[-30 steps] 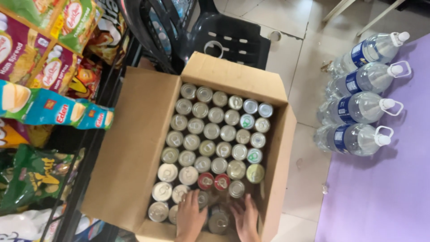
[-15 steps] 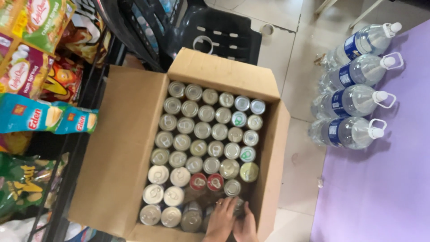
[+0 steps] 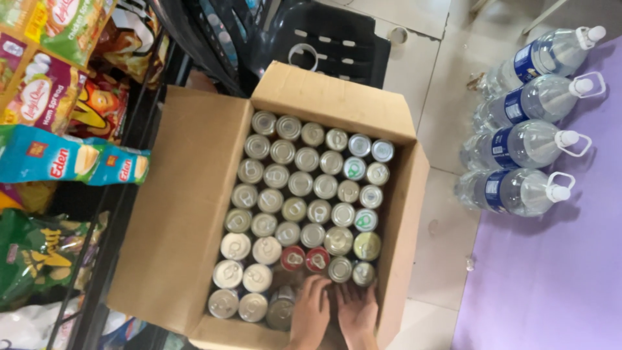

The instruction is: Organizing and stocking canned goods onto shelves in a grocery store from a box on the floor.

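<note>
An open cardboard box (image 3: 188,214) on the floor is packed with several rows of upright tin cans (image 3: 304,188), silver lids up, two red-topped ones (image 3: 304,258) near the front. My left hand (image 3: 310,311) and my right hand (image 3: 356,310) lie side by side, fingers flat and spread, in the box's near right corner. They rest in a gap among the cans, beside a dark can (image 3: 280,310) and just below two small cans (image 3: 350,271). Neither hand grips anything that I can see.
Several large water bottles (image 3: 518,142) lie on their sides at the right, next to a purple mat (image 3: 551,285). A shelf rack (image 3: 123,188) with snack bags and boxes stands at the left. A black plastic crate (image 3: 324,45) sits behind the box on the tiled floor.
The view has shifted slightly. My hands, apart over the front cans one second ago, have come together in the near right corner of the box.
</note>
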